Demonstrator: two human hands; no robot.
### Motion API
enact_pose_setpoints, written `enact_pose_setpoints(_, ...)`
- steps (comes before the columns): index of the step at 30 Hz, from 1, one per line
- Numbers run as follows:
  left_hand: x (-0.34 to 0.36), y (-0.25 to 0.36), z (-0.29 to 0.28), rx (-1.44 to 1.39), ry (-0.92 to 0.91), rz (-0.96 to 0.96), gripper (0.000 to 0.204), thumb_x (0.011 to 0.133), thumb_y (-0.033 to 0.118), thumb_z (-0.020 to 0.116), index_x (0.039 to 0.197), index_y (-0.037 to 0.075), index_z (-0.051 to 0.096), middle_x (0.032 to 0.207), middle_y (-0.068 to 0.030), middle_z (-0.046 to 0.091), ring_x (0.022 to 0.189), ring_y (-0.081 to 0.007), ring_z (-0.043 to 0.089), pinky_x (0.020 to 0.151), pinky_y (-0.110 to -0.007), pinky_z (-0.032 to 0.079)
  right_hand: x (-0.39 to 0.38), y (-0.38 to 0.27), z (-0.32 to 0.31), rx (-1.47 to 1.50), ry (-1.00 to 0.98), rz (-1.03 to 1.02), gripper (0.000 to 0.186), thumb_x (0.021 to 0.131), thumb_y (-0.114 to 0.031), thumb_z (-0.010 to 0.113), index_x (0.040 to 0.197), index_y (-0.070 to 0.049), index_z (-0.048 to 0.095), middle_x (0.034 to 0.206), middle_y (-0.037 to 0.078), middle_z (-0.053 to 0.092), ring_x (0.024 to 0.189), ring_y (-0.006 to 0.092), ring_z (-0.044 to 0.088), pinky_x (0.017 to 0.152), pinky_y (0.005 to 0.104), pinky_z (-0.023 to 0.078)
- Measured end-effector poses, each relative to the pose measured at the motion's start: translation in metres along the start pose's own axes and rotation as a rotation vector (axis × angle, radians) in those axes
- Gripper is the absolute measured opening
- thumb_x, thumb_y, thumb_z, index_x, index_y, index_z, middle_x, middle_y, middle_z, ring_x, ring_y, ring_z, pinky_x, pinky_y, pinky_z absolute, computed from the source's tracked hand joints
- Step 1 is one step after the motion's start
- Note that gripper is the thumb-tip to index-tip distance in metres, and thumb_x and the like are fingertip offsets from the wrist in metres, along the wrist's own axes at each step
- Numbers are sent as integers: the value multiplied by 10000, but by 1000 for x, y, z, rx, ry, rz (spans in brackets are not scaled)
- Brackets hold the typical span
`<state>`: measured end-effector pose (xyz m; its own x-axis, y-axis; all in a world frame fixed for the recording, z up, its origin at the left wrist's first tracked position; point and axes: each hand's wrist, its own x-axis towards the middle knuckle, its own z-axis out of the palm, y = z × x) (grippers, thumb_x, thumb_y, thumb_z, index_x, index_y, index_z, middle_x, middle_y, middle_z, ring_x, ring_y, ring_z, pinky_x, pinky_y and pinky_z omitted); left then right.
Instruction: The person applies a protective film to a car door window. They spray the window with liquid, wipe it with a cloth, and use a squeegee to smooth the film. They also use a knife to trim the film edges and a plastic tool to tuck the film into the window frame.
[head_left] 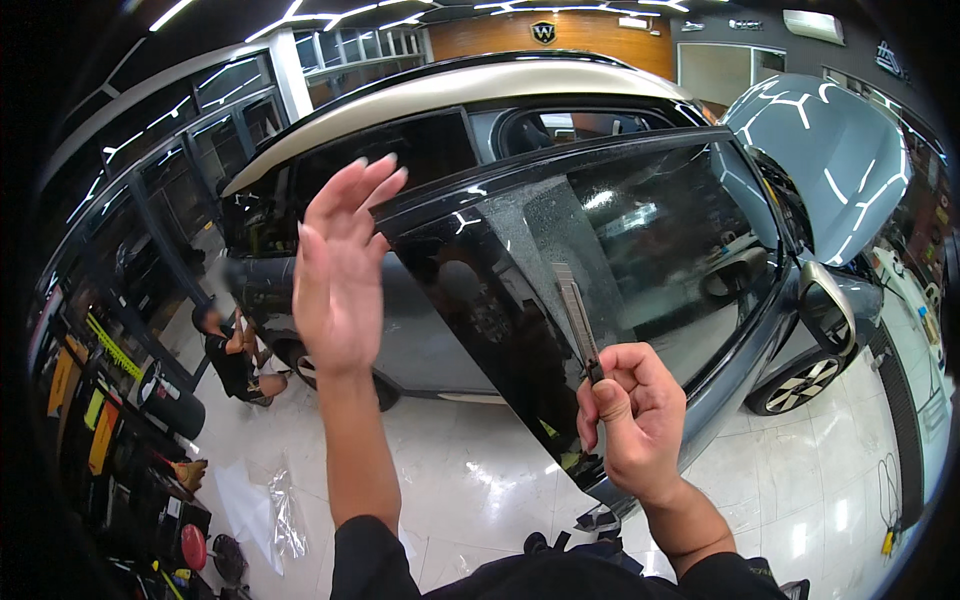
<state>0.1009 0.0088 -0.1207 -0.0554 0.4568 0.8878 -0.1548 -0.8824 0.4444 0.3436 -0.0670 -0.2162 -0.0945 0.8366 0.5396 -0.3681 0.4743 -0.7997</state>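
Note:
My right hand (640, 425) grips a slim snap-off utility knife (576, 315) between thumb and fingers, its long metal end tilted up and away. Behind the knife is the wet window glass (670, 240) of an opened car door (745, 365), beaded with water and carrying a lighter strip. Whether the knife touches the glass I cannot tell. My left hand (342, 275) is raised to the left of the door's edge, fingers stretched and slightly curved, holding nothing. Past it shows the rear side of the grey car (440, 330).
A person (235, 345) in black crouches by the rear wheel. The car's hood (820, 150) stands raised; a side mirror (826, 305) juts out at right. Clear plastic sheeting (285, 510) lies on the tiled floor. A black bin (172, 402) and tools line the left side.

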Motion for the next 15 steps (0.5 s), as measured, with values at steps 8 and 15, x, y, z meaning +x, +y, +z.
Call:
enact_pose_setpoints(8, 16, -35, 23, -261, -154, -31, 731, 1052, 517, 215, 1298, -92, 534, 1328, -315, 552, 1245, -374, 565, 1088, -468, 432, 24, -4, -5, -235, 33, -79, 221, 1010, -34, 496, 1220, 34, 480, 780, 70, 602, 591, 77, 564, 512, 192, 429)
enact_pose_setpoints(15, 10, -45, 26, -361, -28, -36, 688, 1049, 481, 256, 1185, -97, 603, 1245, -349, 596, 1187, -417, 599, 1070, -509, 451, 54, -14, -4, -657, 123, -484, 244, 788, 92, 691, 1014, 25, 629, 788, 102, 624, 607, 158, 626, 544, 254, 508)
